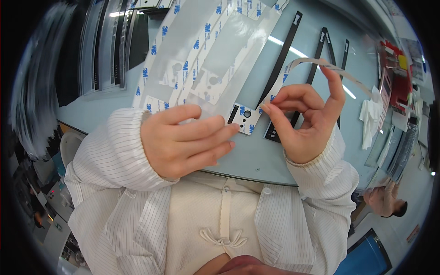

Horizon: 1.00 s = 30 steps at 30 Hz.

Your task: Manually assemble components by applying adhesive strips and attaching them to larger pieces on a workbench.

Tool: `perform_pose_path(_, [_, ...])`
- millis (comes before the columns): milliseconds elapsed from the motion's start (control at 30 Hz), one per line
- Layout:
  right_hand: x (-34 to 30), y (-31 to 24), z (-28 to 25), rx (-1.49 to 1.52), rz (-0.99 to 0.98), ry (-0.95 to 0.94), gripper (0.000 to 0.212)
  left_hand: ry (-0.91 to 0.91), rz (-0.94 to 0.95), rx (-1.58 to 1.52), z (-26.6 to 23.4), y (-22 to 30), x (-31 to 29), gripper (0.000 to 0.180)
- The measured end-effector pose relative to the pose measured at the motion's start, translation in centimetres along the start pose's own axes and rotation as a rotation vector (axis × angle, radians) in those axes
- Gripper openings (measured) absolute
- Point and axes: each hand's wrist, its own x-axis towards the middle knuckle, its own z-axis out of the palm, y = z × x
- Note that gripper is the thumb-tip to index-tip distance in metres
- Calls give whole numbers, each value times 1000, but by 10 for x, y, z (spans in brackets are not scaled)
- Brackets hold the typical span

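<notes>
My right hand (309, 119) pinches a long white double-sided adhesive strip (278, 86) with blue print between thumb and a finger. From there the strip arches up and trails off to the right, passing a raised finger. Its wide end (246, 120), with round holes, lies near the table's front edge. My left hand (190, 140) has its fingers stretched out, their tips beside or on that wide end; contact cannot be told. Left of it lie several white and clear adhesive sheets (208, 50). Black strips (282, 59) lie behind my right hand, one with a wider end (272, 134) beneath it.
Clear sleeves with black strips (107, 46) lie at the table's left. On the right are a crumpled white tissue (370, 117), red items (405, 68) and plastic-wrapped bundles (398, 146). Another person (384, 200) is at the far right. The glass table's front edge (250, 178) runs before me.
</notes>
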Motion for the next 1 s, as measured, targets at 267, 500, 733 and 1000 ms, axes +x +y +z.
perform_pose_path(267, [-1, -1, 2, -78, -56, -3, 95, -241, -89, -96, -3, 6, 14, 52])
perform_pose_path(500, [6, -9, -9, -354, -312, 16, 78, -312, -102, -183, -4, 7, 9, 58])
perform_pose_path(733, [17, -9, -26, -186, -48, -16, 78, -300, -100, -224, -2, 18, 9, 55])
perform_pose_path(1000, [25, -2, -24, -36, 224, -76, 73, -234, -136, -198, 3, 24, 15, 56])
